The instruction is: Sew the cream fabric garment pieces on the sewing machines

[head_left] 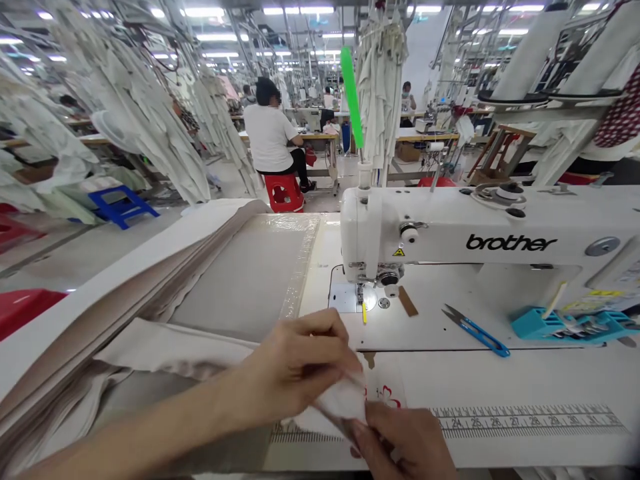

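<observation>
My left hand (300,363) is closed in a pinch on a small piece of white fabric (345,400) near the table's front edge. My right hand (405,443) grips the same piece from below, fingers curled. A beige fabric piece (170,347) trails left from my hands. The white Brother sewing machine (480,240) stands just beyond, its needle and presser foot (361,293) above the metal plate.
A stack of beige fabric (125,287) lies at the left. Blue thread snips (477,330) and a teal tray (565,325) sit right of the needle. A ruler strip (525,420) runs along the front. A person sits on a red stool (283,192) ahead, among hanging garments.
</observation>
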{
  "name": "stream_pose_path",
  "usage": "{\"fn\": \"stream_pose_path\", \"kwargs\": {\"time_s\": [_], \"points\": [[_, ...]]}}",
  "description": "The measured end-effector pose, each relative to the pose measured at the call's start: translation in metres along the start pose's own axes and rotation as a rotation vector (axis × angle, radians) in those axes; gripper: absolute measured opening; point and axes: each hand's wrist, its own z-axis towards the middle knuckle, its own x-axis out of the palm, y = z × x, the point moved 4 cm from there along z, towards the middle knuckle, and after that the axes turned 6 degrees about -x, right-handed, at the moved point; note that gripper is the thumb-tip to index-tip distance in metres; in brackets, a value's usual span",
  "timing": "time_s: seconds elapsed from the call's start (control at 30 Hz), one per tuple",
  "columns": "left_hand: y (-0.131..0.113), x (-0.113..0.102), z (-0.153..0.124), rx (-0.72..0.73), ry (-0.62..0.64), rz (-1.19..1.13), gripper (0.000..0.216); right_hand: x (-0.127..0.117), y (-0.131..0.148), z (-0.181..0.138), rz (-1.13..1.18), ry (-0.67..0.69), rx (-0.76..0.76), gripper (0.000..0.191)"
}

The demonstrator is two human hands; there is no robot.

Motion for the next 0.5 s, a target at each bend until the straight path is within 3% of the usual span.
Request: {"fn": "stream_pose_path", "kwargs": {"time_s": [0.1, 0.17, 0.27, 0.37, 0.5], "points": [[0.019, 0.003, 0.015, 0.169, 0.039, 0.228, 0.028, 0.006, -0.015, 0.010, -0.074, 0.136, 0.246, 0.033], [0.043, 0.011, 0.024, 0.124, 0.090, 0.194, 0.024, 0.008, -0.022, 0.015, -0.244, 0.238, 0.300, 0.029], [0.078, 0.018, 0.029, -0.073, 0.048, 0.128, 0.013, 0.008, -0.026, 0.018, -0.551, 0.255, 0.195, 0.026], [0.092, 0.017, 0.026, -0.218, -0.037, 0.165, 0.008, 0.008, -0.024, 0.017, -0.722, 0.212, 0.045, 0.022], [0.085, 0.010, 0.022, -0.147, -0.168, 0.387, 0.010, 0.007, -0.017, 0.024, -0.760, 0.251, -0.179, 0.013]]}}
